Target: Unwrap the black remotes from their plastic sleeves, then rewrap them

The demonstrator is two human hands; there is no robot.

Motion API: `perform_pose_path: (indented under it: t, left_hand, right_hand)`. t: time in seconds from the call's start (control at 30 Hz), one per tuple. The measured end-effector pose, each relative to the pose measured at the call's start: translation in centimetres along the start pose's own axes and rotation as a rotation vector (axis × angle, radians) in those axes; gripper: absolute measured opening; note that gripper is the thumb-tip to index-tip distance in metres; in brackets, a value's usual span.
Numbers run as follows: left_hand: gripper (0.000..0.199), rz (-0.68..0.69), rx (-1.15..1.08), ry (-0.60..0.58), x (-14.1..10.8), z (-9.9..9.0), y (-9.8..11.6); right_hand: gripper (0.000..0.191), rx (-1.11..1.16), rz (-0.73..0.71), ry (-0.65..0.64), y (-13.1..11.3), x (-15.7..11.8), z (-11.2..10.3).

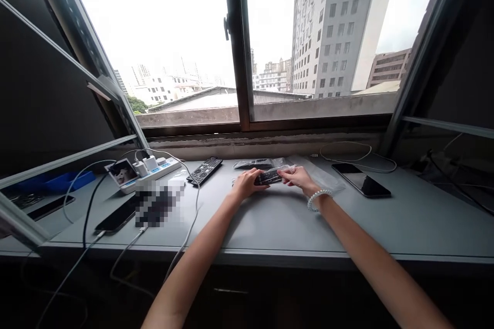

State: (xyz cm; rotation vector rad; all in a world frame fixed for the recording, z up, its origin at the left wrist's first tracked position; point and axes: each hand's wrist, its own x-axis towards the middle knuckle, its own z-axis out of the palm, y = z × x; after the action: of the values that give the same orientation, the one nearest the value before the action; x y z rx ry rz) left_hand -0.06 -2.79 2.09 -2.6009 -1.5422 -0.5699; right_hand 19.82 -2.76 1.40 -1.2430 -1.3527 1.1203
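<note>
A dark remote control (269, 177) with rows of buttons lies crosswise between my hands, low over the desk. My left hand (246, 184) grips its left end. At the other end, the fingers of my right hand (300, 179) pinch the remote or clear plastic around it; which one I cannot tell. A beaded bracelet (319, 199) circles my right wrist. Just behind the hands lies another dark item in clear wrapping (252, 163), perhaps a second remote. Clear plastic bags (322, 175) spread out beside my right hand.
A bare black remote (206, 170) rests left of my hands. White cables run from a power strip (154, 171) across the desk (285, 231). One phone (119, 214) is plugged in at left; another phone (360, 180) lies at right. A window stands behind.
</note>
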Motion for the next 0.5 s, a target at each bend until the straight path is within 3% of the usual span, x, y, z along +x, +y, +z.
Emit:
perform_pose_path:
  t: [0.1,0.27,0.4,0.5]
  left_hand:
    - [0.045,0.021,-0.018,-0.019,0.0,0.5,0.2]
    - [0.047,0.059,-0.022,0.067,0.1,0.7,0.6]
    - [0.050,0.078,-0.030,0.091,0.3,1.1,1.5]
    - [0.060,0.009,-0.032,0.047,0.2,1.9,2.5]
  right_hand:
    - [0.022,-0.024,-0.001,0.072,0.7,0.4,0.1]
    - [0.018,-0.068,0.028,0.172,1.2,1.0,-0.1]
    - [0.018,-0.079,0.067,0.183,1.2,1.0,0.3]
    - [0.011,-0.013,0.088,0.180,1.1,0.9,1.1]
